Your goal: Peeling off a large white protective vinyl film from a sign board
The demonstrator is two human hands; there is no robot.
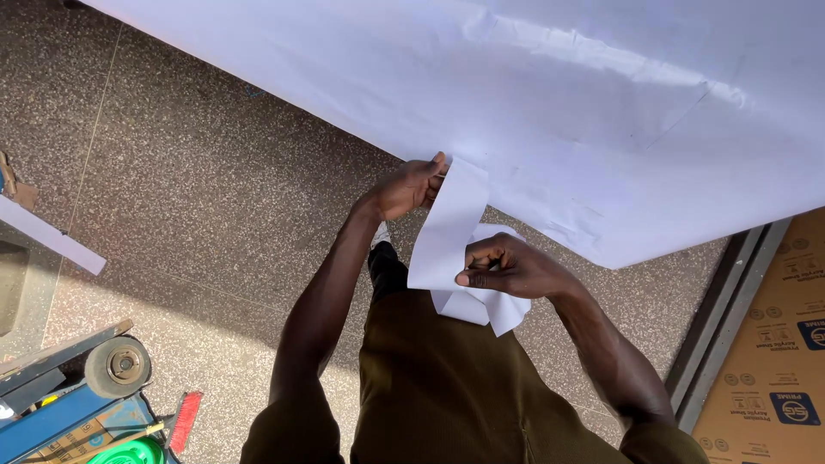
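Note:
A large white sheet [533,94] spreads across the top of the view. My left hand [411,186] pinches its near edge where a narrow white strip [447,228] peels away from it. The strip curls down to my right hand [509,268], which is closed around the strip's loose, crumpled end [491,311] in front of my olive-green clothes. Whether a tool is in either hand is hidden.
Speckled terrazzo floor [215,189] lies below. A blue wheeled machine [77,395] with a red brush [185,421] sits at the bottom left. A white strip [51,236] lies at the left. Dark metal rails [730,301] and brown cardboard [782,344] lie at the right.

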